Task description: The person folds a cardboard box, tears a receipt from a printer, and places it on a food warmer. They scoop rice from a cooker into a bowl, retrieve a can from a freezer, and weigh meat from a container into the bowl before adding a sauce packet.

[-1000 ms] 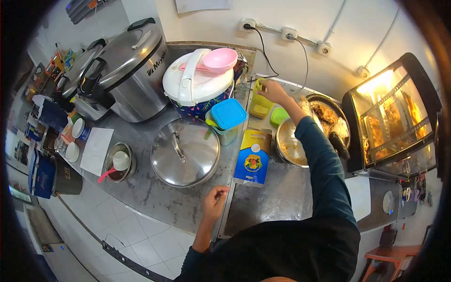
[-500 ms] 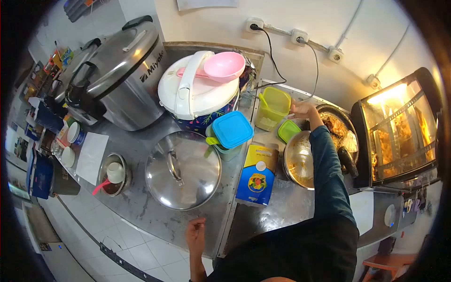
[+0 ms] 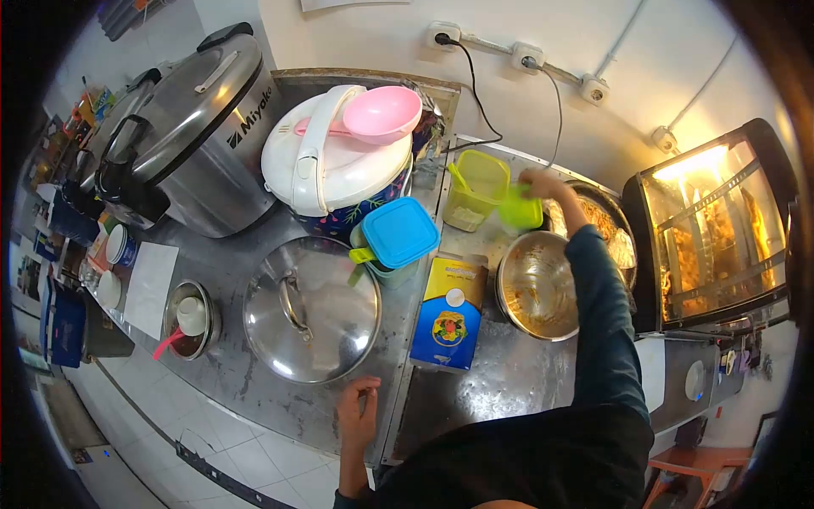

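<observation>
My right hand [image 3: 549,188] reaches to the back of the counter and grips a lime-green lid [image 3: 521,209], which is blurred by motion. Just left of the lid stands an open lime-green container [image 3: 477,188] with a handle sticking up and some pale contents low inside. In front of my right hand is a steel bowl [image 3: 538,287] with oily orange smears, partly covered by my forearm. My left hand [image 3: 358,409] hovers at the counter's front edge, fingers loosely bent and apart, holding nothing. A large steel lid [image 3: 326,339] lies just beyond it.
A blue-and-yellow box [image 3: 451,327] and a blue-lidded container [image 3: 400,233] sit mid-counter. Behind are a white-lidded pot [image 3: 284,174] with a pink bowl [image 3: 383,114] and a large steel cooker [image 3: 216,161]. A lit glass cabinet [image 3: 716,225] stands right, beside a dark pan [image 3: 623,225].
My right hand has taken hold of the green lid and lifted it. The view has shifted slightly, and my left hand's fingers have opened a little.
</observation>
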### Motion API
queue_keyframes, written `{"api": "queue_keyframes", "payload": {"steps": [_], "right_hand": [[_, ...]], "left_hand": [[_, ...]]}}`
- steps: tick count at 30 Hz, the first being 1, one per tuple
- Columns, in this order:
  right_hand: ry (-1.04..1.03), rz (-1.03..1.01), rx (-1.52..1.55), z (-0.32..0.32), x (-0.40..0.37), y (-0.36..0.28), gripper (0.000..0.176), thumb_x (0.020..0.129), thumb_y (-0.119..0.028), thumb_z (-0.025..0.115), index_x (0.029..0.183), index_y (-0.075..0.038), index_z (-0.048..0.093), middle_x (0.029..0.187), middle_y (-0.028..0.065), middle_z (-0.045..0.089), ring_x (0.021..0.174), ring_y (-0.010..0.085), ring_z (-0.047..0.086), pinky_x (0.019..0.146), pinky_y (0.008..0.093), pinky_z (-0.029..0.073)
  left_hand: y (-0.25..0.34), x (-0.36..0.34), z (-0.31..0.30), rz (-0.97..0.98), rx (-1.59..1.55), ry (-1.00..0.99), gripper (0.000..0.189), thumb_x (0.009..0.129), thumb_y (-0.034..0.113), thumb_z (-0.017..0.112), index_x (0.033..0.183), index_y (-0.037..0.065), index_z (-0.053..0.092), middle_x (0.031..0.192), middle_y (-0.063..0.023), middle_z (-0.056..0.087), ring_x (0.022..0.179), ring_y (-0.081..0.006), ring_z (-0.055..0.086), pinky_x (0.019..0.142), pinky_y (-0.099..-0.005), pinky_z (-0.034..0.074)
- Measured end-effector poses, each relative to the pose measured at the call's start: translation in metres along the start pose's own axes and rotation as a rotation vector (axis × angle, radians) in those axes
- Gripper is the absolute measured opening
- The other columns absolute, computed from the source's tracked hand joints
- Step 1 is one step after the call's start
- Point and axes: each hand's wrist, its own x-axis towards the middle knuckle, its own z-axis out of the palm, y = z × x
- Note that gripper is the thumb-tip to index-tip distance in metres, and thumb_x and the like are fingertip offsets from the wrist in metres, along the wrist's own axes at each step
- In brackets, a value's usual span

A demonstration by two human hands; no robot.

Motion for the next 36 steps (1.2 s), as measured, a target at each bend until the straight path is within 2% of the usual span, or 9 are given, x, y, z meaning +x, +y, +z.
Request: {"api": "queue_keyframes", "payload": {"steps": [5, 8, 14, 17, 20, 23, 26, 30, 36], "right_hand": [[0.763, 0.055, 0.189, -0.054, -0.043, -0.068, 0.028, 0.066, -0.013, 0.059, 0.090, -0.004, 0.049, 0.083, 0.0129, 0.053, 0.080, 0.0305, 0.052, 0.067, 0.0351, 0.043], [0.684, -0.265, -0.086, -0.020, -0.046, -0.123, 0.027, 0.069, -0.014, 0.059, 0.092, -0.006, 0.046, 0.083, 0.0115, 0.048, 0.084, 0.0308, 0.048, 0.068, 0.0370, 0.039], [0.744, -0.197, -0.162, -0.011, -0.068, -0.174, 0.043, 0.064, -0.032, 0.065, 0.090, -0.005, 0.045, 0.093, 0.0116, 0.043, 0.091, 0.0290, 0.044, 0.073, 0.0416, 0.037], [0.849, -0.419, 0.067, 0.010, -0.067, -0.210, 0.052, 0.062, -0.038, 0.066, 0.092, -0.002, 0.044, 0.095, 0.0135, 0.043, 0.090, 0.0296, 0.043, 0.075, 0.0429, 0.036], [0.926, -0.202, 0.267, 0.037, -0.055, -0.258, 0.049, 0.065, -0.033, 0.066, 0.097, -0.002, 0.045, 0.091, 0.0140, 0.047, 0.087, 0.0262, 0.045, 0.074, 0.0383, 0.038], [0.408, 0.025, 1.038, 0.063, -0.017, -0.227, 0.037, 0.073, -0.021, 0.062, 0.101, -0.003, 0.045, 0.087, 0.0119, 0.049, 0.084, 0.0210, 0.046, 0.073, 0.0316, 0.039], [0.548, 0.092, 1.484, 0.058, -0.037, -0.216, 0.028, 0.077, -0.009, 0.056, 0.102, -0.003, 0.045, 0.091, 0.0105, 0.048, 0.084, 0.0163, 0.047, 0.073, 0.0274, 0.040], [0.967, -0.028, 1.118, 0.047, -0.128, -0.237, 0.023, 0.079, -0.004, 0.051, 0.100, -0.002, 0.044, 0.093, 0.0099, 0.048, 0.086, 0.0172, 0.049, 0.076, 0.0299, 0.039], [0.692, 0.042, 0.886, 0.147, -0.191, -0.246, 0.028, 0.074, -0.003, 0.054, 0.100, 0.000, 0.044, 0.100, 0.0178, 0.047, 0.091, 0.0319, 0.047, 0.083, 0.0382, 0.036]], "left_hand": [[0.000, 0.000, 0.000, 0.053, 0.056, -0.081, 0.011, 0.081, -0.003, 0.046, 0.089, 0.001, 0.051, 0.093, -0.0081, 0.054, 0.082, -0.0106, 0.049, 0.073, -0.0212, 0.038], [0.021, 0.013, 0.008, 0.090, -0.003, -0.150, 0.011, 0.081, -0.001, 0.047, 0.091, 0.001, 0.052, 0.092, -0.0075, 0.054, 0.082, -0.0107, 0.050, 0.073, -0.0222, 0.039], [0.102, 0.090, 0.005, 0.368, 0.159, -0.009, 0.030, 0.074, 0.001, 0.056, 0.103, 0.003, 0.048, 0.085, -0.0089, 0.054, 0.068, -0.0137, 0.053, 0.059, -0.0234, 0.044], [0.101, 0.140, 0.016, 0.396, 0.157, 0.092, 0.040, 0.071, 0.008, 0.063, 0.106, 0.002, 0.046, 0.089, -0.0103, 0.053, 0.073, -0.0138, 0.053, 0.060, -0.0235, 0.044], [0.076, 0.181, 0.028, 0.471, 0.493, 0.071, 0.039, 0.069, 0.012, 0.065, 0.103, 0.000, 0.048, 0.089, -0.0127, 0.053, 0.075, -0.0168, 0.054, 0.063, -0.0252, 0.045], [0.055, 0.204, 0.029, 0.557, 0.594, 0.017, 0.032, 0.070, 0.014, 0.064, 0.095, 0.000, 0.052, 0.086, -0.0132, 0.054, 0.071, -0.0191, 0.055, 0.062, -0.0275, 0.045], [0.082, 0.199, 0.021, 0.583, 0.426, -0.037, 0.020, 0.073, 0.013, 0.061, 0.087, 0.001, 0.055, 0.082, -0.0120, 0.055, 0.067, -0.0191, 0.055, 0.061, -0.0287, 0.045], [0.131, 0.181, 0.008, 0.604, 0.366, -0.218, 0.011, 0.077, 0.008, 0.055, 0.085, 0.001, 0.055, 0.079, -0.0102, 0.057, 0.067, -0.0170, 0.056, 0.059, -0.0273, 0.044], [0.151, 0.181, -0.001, 0.543, 0.300, -0.216, 0.011, 0.074, 0.008, 0.057, 0.082, 0.000, 0.054, 0.067, -0.0107, 0.056, 0.054, -0.0146, 0.050, 0.052, -0.0259, 0.040]]}}
